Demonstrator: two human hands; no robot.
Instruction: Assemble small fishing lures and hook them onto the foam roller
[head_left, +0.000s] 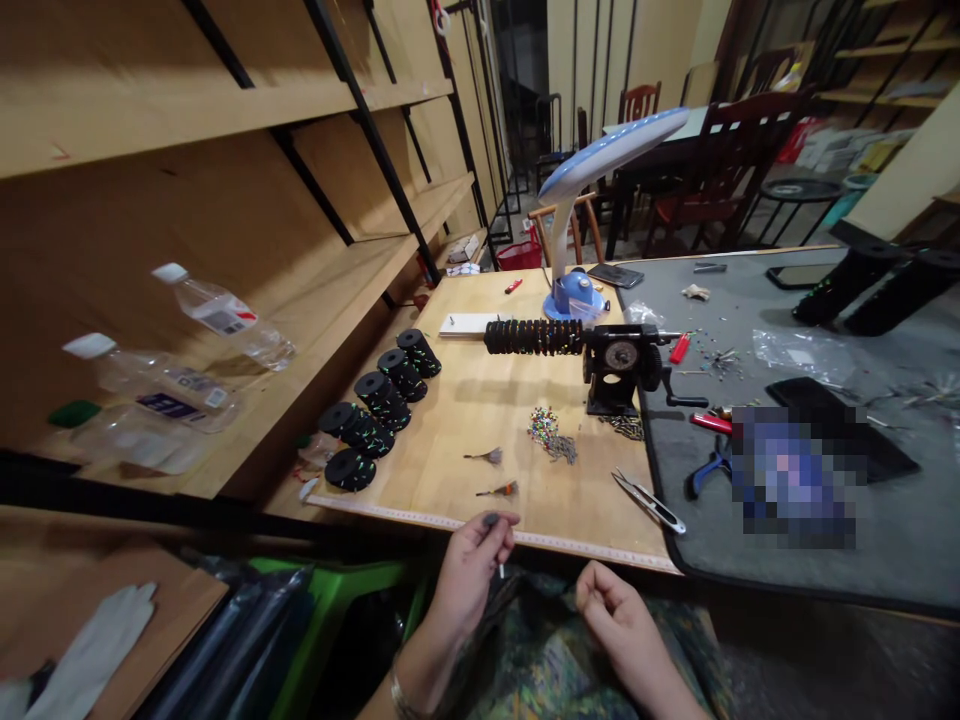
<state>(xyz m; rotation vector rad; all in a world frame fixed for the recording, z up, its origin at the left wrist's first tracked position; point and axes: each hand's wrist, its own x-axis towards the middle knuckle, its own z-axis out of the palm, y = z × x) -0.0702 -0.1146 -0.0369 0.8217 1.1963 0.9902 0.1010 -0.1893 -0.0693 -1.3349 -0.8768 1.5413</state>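
My left hand [471, 570] is closed just off the table's front edge, pinching a small dark grey piece [490, 520] between thumb and forefinger. A thin white end [502, 571] shows under its fingers; whether it belongs to the same piece I cannot tell. To the right, my right hand [611, 615] hovers over the lap with fingers curled together; anything inside them is hidden. Two small feathery tufts on thin stems lie beyond the left hand, a grey one [487, 455] and an orange-banded one [504, 490]. Metal snips [651, 505] rest farther right.
Colourful beads [541, 425] and small metal pieces [562, 450] lie mid-table. Behind them stands a hand-cranked winder [621, 365] carrying a ridged black roll [534, 337]. Several black foam rolls [382, 400] line the left side. A blue lamp [574, 297] and grey mat [720, 360] are beyond.
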